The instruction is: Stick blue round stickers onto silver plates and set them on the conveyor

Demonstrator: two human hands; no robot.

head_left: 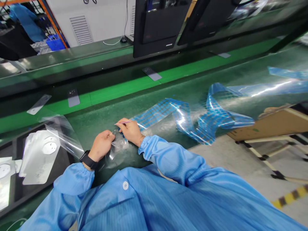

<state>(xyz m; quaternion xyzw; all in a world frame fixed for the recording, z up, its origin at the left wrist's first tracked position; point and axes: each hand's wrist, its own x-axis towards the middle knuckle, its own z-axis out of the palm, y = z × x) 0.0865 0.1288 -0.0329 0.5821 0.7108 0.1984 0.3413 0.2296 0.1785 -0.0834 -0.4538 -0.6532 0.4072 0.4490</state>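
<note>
My left hand (102, 146), with a black watch on its wrist, is closed in a pinch at the edge of a clear plastic film (113, 152). Just right of it, my right hand (131, 131) grips a thin pinkish pen-like tool (125, 122); its tip points left, toward the left hand. From beneath the right hand a long strip of film with blue tabs (156, 114) runs to the right, twisted and curled on the green bench. Too small to make out is whatever lies between the fingertips of the two hands.
A black tray (66, 157) at left holds stacked pale phone-back-shaped sheets (40, 160), with a clear film strip (64, 138) over its corner. Several flat panels, including a grey one (152, 73), lie along the bright green belt (115, 91). Black monitors (158, 25) stand behind. A cardboard box (271, 123) is at right.
</note>
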